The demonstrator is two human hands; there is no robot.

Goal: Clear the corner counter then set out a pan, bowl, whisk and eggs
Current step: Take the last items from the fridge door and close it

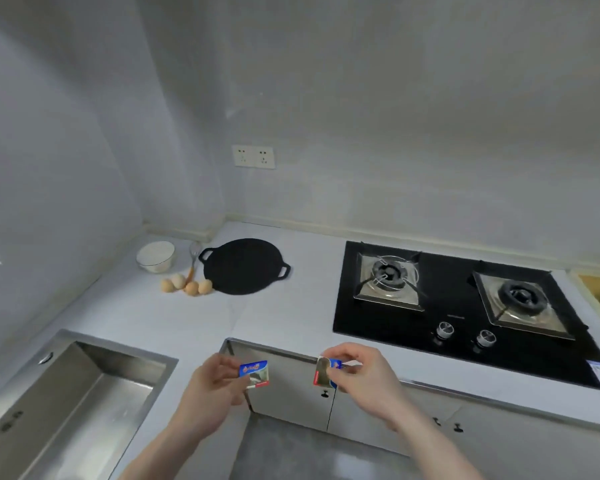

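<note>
Both hands pinch small packets: left hand [212, 379] blue packet [255, 374], right hand [362, 372] foil packet [326, 371].

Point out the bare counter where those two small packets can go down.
Bare counter lies between pan and stove, and in front of the eggs toward the sink. The corner with bowl and whisk is crowded.

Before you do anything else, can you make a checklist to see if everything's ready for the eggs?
1. Pan on the corner counter: ok.
2. Bowl beside it: ok.
3. Whisk between bowl and pan: ok.
4. Eggs, four, in front of the whisk: ok.
5. Hands free: not ok; left hand and right hand each hold a small packet piece.
6. Burners off: cannot tell.
</note>
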